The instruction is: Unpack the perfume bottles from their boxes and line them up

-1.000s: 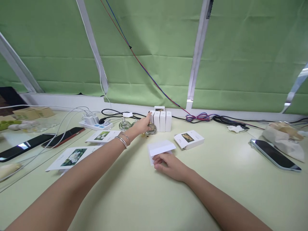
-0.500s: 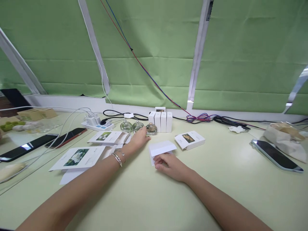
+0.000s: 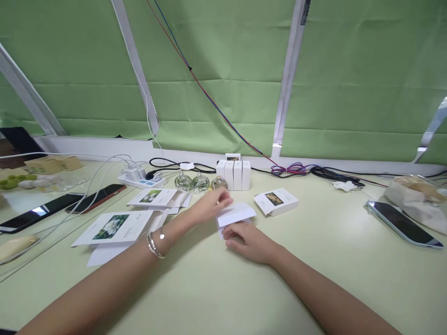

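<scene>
Three round glass bottles (image 3: 200, 182) stand in a row at the back, the rightmost partly hidden. My left hand (image 3: 211, 204) is just in front of them, its fingers curled. Whatever it may hold is hidden. A white folded paper carton (image 3: 236, 213) lies right of that hand with a flap raised. My right hand (image 3: 246, 239) rests on the table with its bent fingers at the carton's near edge, under the flap. Farther right lies a white box with a flower picture (image 3: 275, 201).
Slim white boxes (image 3: 237, 176) stand upright at the back beside the bottles. Flattened flower-printed cartons (image 3: 115, 227) lie on the left. Phones (image 3: 405, 223) lie on both sides. A power strip (image 3: 141, 181) and cables (image 3: 328, 174) run along the wall.
My left hand has drawn back from the bottles toward me and slightly right, closer to the carton. My right hand has stayed at the carton.
</scene>
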